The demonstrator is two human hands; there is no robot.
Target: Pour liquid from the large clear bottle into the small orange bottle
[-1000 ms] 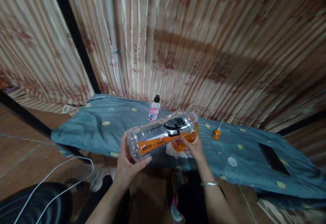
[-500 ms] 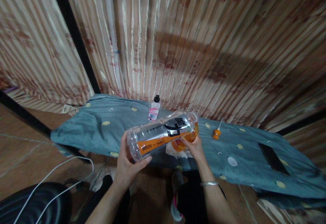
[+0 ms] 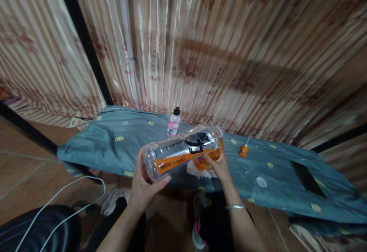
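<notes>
My left hand [image 3: 143, 187] is wrapped round the base of a clear plastic bottle [image 3: 183, 150] with a silver and orange label. The bottle is tilted, its neck up and to the right, over an orange container [image 3: 219, 150]. My right hand [image 3: 219, 166] grips that orange container, which is partly hidden behind the bottle. Under it lies a crumpled white tissue or cloth [image 3: 197, 173]. An orange pump top with a pale tube [image 3: 243, 150] rests on the bedding to the right. Farther back is a small clear bottle with a black cap and pink label [image 3: 173, 124].
Blue-green bedding [image 3: 132, 129] covers the narrow bed, with a dark phone [image 3: 308, 179] at its right. Black frame posts [image 3: 83, 38] stand before the striped curtain [image 3: 195, 53]. A black stool [image 3: 43, 229] and white cable [image 3: 71, 217] are at lower left.
</notes>
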